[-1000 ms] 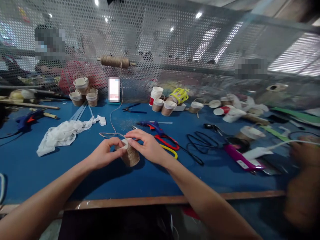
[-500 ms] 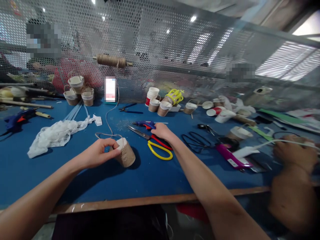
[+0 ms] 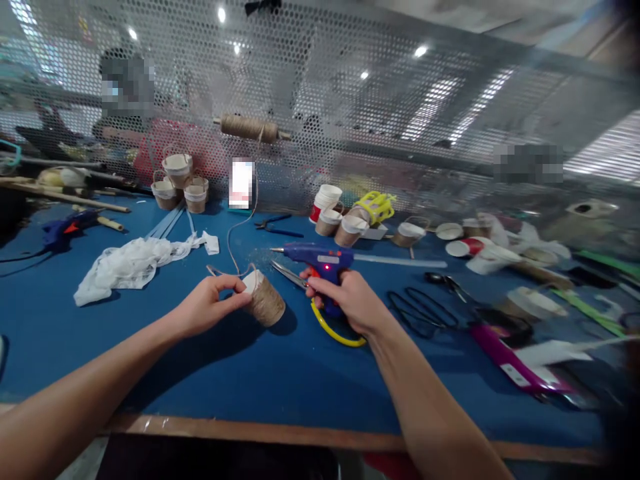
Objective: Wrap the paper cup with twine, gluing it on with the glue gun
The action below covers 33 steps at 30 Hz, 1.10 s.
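My left hand (image 3: pixel 213 303) pinches the white rim of a paper cup (image 3: pixel 267 301) wrapped in brown twine, tilted above the blue table. Twine (image 3: pixel 233 243) runs from this cup up towards a spool (image 3: pixel 249 128) on the mesh. My right hand (image 3: pixel 353 300) is wrapped round the handle of a blue hot glue gun (image 3: pixel 320 257). Its nozzle points left, and a red light glows on its side. A clear glue stick (image 3: pixel 400 260) sticks out of its back. Partly hidden beneath the gun and hand lie scissors (image 3: pixel 340 337) with a yellow handle.
White lace (image 3: pixel 135 263) and a second glue gun (image 3: pixel 70 228) lie at the left. Small wrapped cups (image 3: pixel 179 175) stand along the perforated metal screen (image 3: pixel 300 87). Pliers (image 3: pixel 280 228), a coiled black cord (image 3: pixel 420 310) and a purple tool (image 3: pixel 520 363) also lie on the table.
My right hand has lifted the glue gun off the table and turned it upright, its light now showing. My left hand still pinches the cup. The co-worker's hand at right has left view.
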Available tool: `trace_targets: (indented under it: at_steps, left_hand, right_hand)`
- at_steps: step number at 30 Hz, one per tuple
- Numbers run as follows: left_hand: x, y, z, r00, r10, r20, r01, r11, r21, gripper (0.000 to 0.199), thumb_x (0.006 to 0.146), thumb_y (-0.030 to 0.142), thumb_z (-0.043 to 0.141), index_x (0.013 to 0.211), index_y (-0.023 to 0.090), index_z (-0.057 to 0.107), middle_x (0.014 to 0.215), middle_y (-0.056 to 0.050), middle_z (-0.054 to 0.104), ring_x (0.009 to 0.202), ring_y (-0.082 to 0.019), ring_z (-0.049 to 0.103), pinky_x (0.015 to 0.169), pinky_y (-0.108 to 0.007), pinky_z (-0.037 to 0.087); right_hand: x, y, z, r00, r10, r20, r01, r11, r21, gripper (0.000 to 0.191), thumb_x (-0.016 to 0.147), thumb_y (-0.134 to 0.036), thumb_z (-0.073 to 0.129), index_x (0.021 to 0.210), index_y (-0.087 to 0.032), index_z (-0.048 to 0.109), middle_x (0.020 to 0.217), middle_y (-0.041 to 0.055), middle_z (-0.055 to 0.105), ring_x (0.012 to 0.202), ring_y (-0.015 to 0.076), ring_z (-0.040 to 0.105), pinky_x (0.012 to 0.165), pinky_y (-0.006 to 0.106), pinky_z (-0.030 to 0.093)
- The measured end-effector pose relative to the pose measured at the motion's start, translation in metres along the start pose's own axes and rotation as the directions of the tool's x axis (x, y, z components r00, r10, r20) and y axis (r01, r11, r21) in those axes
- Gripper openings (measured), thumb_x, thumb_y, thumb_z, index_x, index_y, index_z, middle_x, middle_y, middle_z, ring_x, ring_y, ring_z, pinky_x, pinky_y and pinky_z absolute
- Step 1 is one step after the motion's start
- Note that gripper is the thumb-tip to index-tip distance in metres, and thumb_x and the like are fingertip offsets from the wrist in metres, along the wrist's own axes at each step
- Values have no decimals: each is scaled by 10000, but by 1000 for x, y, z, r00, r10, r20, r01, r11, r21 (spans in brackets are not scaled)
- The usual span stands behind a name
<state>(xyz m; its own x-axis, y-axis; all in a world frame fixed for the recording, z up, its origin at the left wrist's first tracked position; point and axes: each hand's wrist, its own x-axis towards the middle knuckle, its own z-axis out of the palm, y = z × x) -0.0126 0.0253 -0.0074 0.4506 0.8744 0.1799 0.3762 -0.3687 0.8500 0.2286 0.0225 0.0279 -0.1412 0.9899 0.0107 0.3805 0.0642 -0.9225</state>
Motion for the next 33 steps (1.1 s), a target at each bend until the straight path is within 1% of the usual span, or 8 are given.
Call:
trace_targets:
  at_steps: [3,7,10,12,16,21,29,33]
  left_hand:
    - [1,1,-1,999,-17,-31,18,1000,23,242,792,334,477,690,137,574,710,-25,610,714,-154,535,700,-267,389]
    - [3,-1,-2,997,-68,-25,68,997,21,249,788,339,477,684,132,569,696,-25,601,698,-154,527,676,-264,388]
    - [4,-3,-2,997,-79,-17,80,997,13,250,789,338,477,686,130,572,696,-24,589,691,-148,515,674,-263,386]
    - [4,-3,-3,996,-85,-15,86,996,12,249,790,341,478,699,131,576,704,-26,589,693,-147,515,677,-265,387]
    - [3,-2,-2,997,-75,-33,76,996,54,248,792,349,483,713,135,581,725,-28,591,712,-151,520,687,-270,387]
    - [1,-1,-1,998,-51,-47,54,995,86,231,799,338,483,729,142,582,756,-31,596,733,-151,532,700,-269,393]
    - [1,-1,0,995,-72,-71,78,993,83,225,783,339,501,741,137,592,776,-45,610,747,-163,539,713,-281,400]
    - [0,0,-1,996,-63,-69,70,993,98,212,780,327,500,730,142,591,777,-44,611,744,-157,540,708,-278,398]
  right_hand:
    - [-12,1,10,998,-48,42,50,998,-41,260,751,-365,555,842,-128,607,544,-14,537,448,90,490,415,211,406]
    - [-25,-3,15,998,-71,0,69,974,-216,230,743,-373,561,685,-152,591,431,-31,493,388,107,476,399,234,416]
    - [-29,-3,16,979,-206,-2,190,906,-379,225,773,-338,523,630,-184,603,408,-23,508,399,131,507,446,259,445]
    - [-30,0,14,938,-342,57,321,792,-519,230,794,-320,486,698,-194,653,487,11,582,488,164,567,503,283,471]
    - [-30,12,7,794,-532,294,546,413,-729,305,821,-260,406,885,-182,694,752,106,685,698,243,637,641,381,496]
    - [-33,21,6,712,-572,408,602,197,-774,345,813,-124,376,942,-188,689,728,112,693,686,258,645,650,417,494]
    - [-38,-1,20,873,-435,221,441,508,-740,257,838,-208,388,786,-176,638,673,51,665,612,165,624,574,265,499]
    - [-37,1,19,862,-448,239,460,490,-740,261,831,-212,374,822,-179,633,726,66,667,693,193,629,650,325,498]
